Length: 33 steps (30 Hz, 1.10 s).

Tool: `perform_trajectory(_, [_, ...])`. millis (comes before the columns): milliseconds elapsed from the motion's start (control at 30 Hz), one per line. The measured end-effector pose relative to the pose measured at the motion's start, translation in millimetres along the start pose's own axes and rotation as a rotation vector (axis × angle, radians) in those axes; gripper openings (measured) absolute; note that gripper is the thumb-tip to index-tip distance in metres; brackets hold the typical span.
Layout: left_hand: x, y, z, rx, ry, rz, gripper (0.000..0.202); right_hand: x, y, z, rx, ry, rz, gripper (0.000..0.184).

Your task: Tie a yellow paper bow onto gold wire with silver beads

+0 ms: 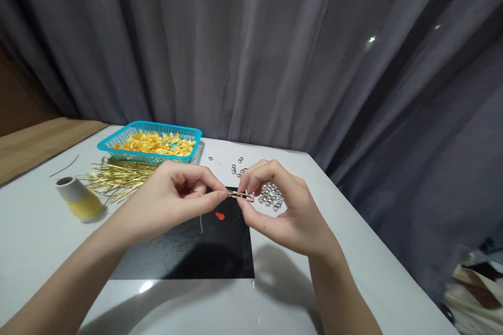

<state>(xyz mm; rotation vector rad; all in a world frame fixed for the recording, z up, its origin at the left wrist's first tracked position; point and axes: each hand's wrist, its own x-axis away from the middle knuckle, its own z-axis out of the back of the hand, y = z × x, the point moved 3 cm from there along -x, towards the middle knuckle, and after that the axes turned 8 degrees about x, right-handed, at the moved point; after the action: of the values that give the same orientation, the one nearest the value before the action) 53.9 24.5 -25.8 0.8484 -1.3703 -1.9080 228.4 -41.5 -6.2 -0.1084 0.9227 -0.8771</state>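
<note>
My left hand [173, 204] and my right hand [283, 214] meet above a black mat [220, 246], their fingertips pinching a small pink-and-silver clip [241, 196] between them. A thin gold strand [201, 215] hangs from my left fingers toward the mat. Small red pieces [220, 215] lie on the mat below. Just past my right hand is a heap of silver beads [271, 196], with a few more beads [236, 168] scattered farther back. Exactly how the strand joins the clip is hidden by my fingers.
A turquoise plastic basket [149, 141] of yellow pieces stands at the back left of the white table [353, 241]. Gold strands [118, 180] lie before it, beside a spool of yellow thread [80, 199]. A grey curtain [251, 47] hangs behind the table.
</note>
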Motion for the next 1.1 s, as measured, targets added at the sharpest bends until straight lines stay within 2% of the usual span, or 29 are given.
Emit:
perform_trajectory(367, [0, 0, 0.0, -0.006, -0.009, -0.001, 0.022, 0, 0, -5, -0.026, 0.015, 0.001, 0.027])
perform_trajectory(700, [2, -2, 11.5, -0.011, 0.032, -0.023, 0.025, 0, 0, 5, 0.019, 0.037, 0.01, 0.029])
perform_trajectory(1100, [2, 0, 8.6, -0.012, 0.022, 0.002, 0.025, -1, -1, 0, 0.007, 0.021, 0.017, 0.028])
